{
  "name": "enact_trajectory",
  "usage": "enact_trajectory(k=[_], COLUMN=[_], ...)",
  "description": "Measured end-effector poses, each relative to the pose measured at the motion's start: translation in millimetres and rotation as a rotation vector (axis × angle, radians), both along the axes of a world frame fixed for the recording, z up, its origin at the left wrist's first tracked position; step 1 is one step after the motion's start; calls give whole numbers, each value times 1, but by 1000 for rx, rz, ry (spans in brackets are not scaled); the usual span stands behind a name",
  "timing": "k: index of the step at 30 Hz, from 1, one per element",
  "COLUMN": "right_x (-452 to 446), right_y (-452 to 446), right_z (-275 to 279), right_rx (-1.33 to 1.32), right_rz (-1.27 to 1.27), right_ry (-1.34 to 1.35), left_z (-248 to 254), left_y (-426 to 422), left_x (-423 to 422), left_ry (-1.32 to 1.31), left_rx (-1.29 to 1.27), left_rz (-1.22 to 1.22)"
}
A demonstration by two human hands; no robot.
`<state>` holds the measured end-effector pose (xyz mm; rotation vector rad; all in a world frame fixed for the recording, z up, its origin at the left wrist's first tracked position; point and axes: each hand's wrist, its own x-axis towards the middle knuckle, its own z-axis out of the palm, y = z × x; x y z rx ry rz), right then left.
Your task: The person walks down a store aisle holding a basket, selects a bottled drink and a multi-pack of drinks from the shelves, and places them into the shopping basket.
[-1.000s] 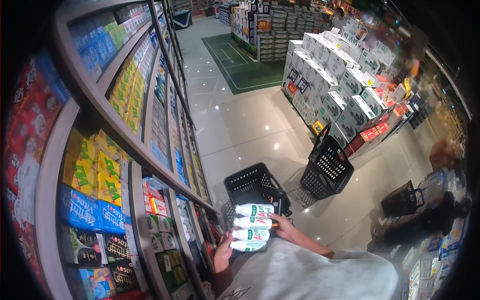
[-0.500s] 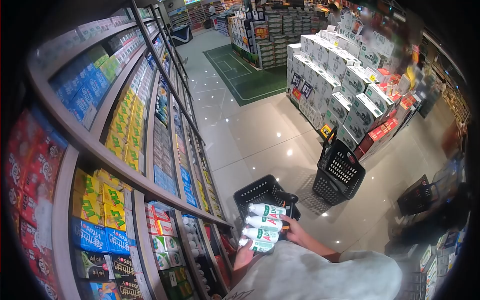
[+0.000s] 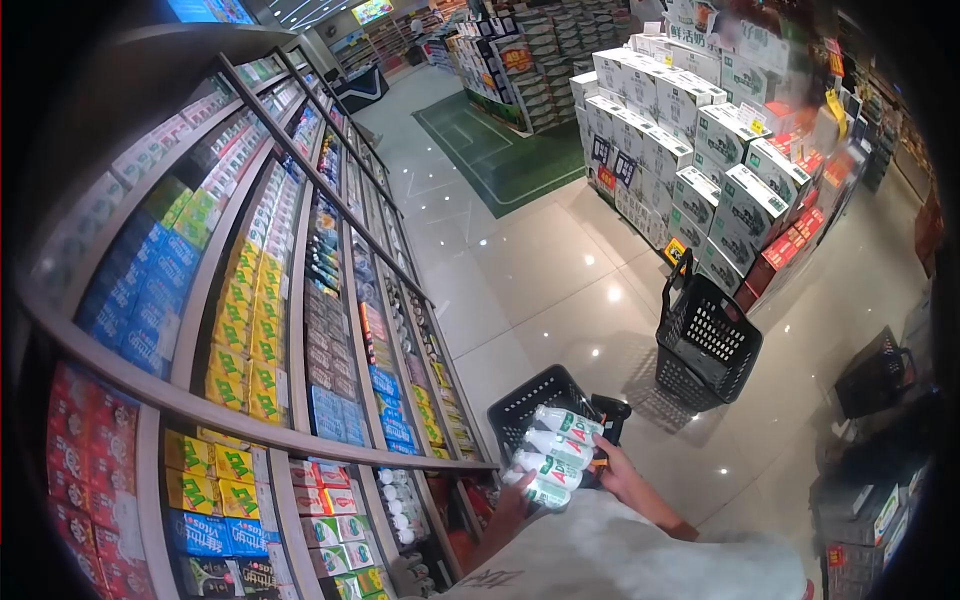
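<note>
A pack of several white bottles [image 3: 556,455] with green and red lettering is held between my two hands, in front of my light shirt. My left hand [image 3: 512,500] grips the pack at its lower left, by the bottle caps. On the right end of the bottles, my right hand [image 3: 612,466] has its fingers wrapped round the pack. A black basket [image 3: 515,405] is just beyond the bottles, partly hidden by them. Another black basket [image 3: 708,345] stands tilted on the floor to the right.
Shelves of drink cartons [image 3: 250,330] run along the left. Stacked white boxes [image 3: 650,130] and red boxes stand at the upper right. A green mat [image 3: 500,150] lies on the tiled floor. A third dark basket [image 3: 872,375] is at the far right, beside a dark, unclear shape.
The view has turned, so more of the left shelves shows. The bottles and both hands have shifted right in the frame, and the pack is now more tilted. Both hands still hold it.
</note>
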<state>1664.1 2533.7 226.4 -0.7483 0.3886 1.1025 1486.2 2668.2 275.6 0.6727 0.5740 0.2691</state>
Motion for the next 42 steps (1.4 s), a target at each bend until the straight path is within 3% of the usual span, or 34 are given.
enact_trajectory(k=[2,3,4,6,7,8,10,13,18,20,21,24,25,27,34,38,42], right_x=[13,18,21,25,31,33,32,39,29,29,35,51,51,55,45,26,15], right_y=[-5,-7,-8,-11,-8,-13,-4,0,17,11,19,27,21,17,22,34,36], right_z=[-27,-21,-32,-48,-23,-58,-56,-50,-107,-130,-97,-84,-92,-116,-127,-146,-144], right_rx=[62,85,38,68,-32,9,-129,-205,-233,-417,-550,-874,-911,-1079,-1157,-1151,-1201], right_rz=[22,31,34,72,80,153,112,253,293,469,436,626,647,572,719,711,647], right_ry=[37,38,93,18,128,124,238,147,226,-42,-206,-669,-657,-1249,-1205,-1119,-1060], left_z=[5,-24,-22,-19,-31,-44,-43,-36,-65,-86,-75,-90,-99,-128,-248,-270,-352], left_y=[-2,-1,-3,-6,-7,-9,-16,-18,-1,4,9,18,20,28,46,67,70], left_x=[16,18,25,33,33,32,34,36,23,13,22,25,25,24,11,42,49], left_ry=[54,76,74,185,251,264,299,359,508,489,565,706,704,729,976,1046,1203], left_rx=[-83,-116,-110,-86,-102,-105,-19,18,-48,14,-63,-87,-73,-57,63,102,221], left_rz=[33,60,68,46,41,57,88,130,155,170,216,285,311,355,325,263,134])
